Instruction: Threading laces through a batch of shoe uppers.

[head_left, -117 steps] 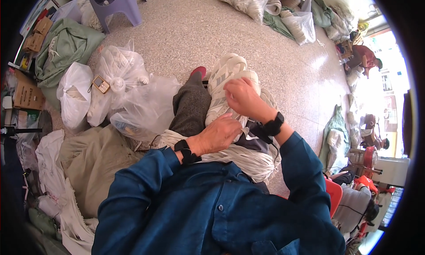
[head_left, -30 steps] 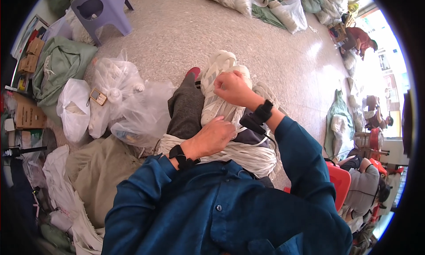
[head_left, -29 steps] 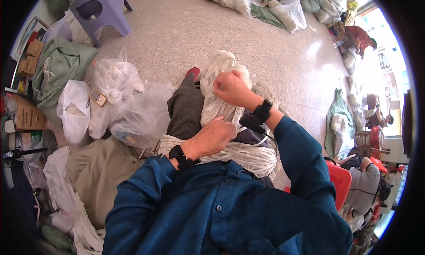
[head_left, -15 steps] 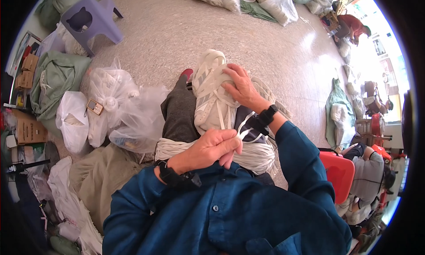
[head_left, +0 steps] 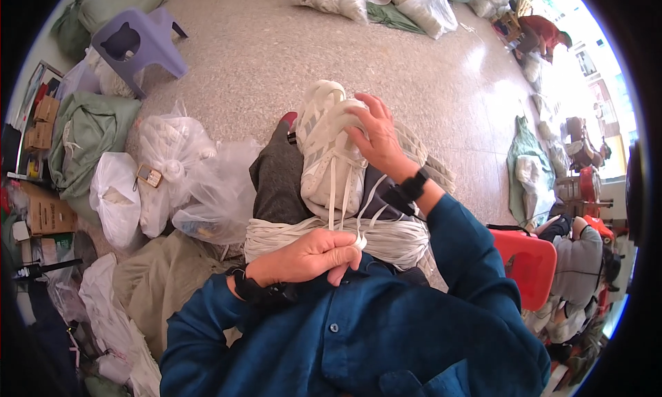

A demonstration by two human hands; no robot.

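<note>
A white sneaker (head_left: 332, 190) with grey patches rests over my lap, its rounded toe toward me. My right hand (head_left: 379, 138) grips it at the far, ankle end, fingers curled over the collar. Against its far left side lies a second white sneaker (head_left: 316, 102). My left hand (head_left: 307, 253) is closed near my waist on pale shoelaces (head_left: 333, 190), which run taut from the sneaker's eyelets down to my fingers. Below the hands, a thick bundle of white shoelaces (head_left: 396, 242) lies across my lap, partly covered by the left hand.
To the left are clear plastic bags (head_left: 169, 145), a small phone-like device (head_left: 149, 175), a green sack (head_left: 89, 138) and a purple stool (head_left: 131, 42). A red stool (head_left: 529, 266) stands at my right, near a seated person (head_left: 579, 259). Filled bags (head_left: 331, 0) line the far floor.
My left hand has drawn the laces toward my waist, slightly down and left. My right hand stays at the sneaker's collar, and the sneaker's toe has shifted a little.
</note>
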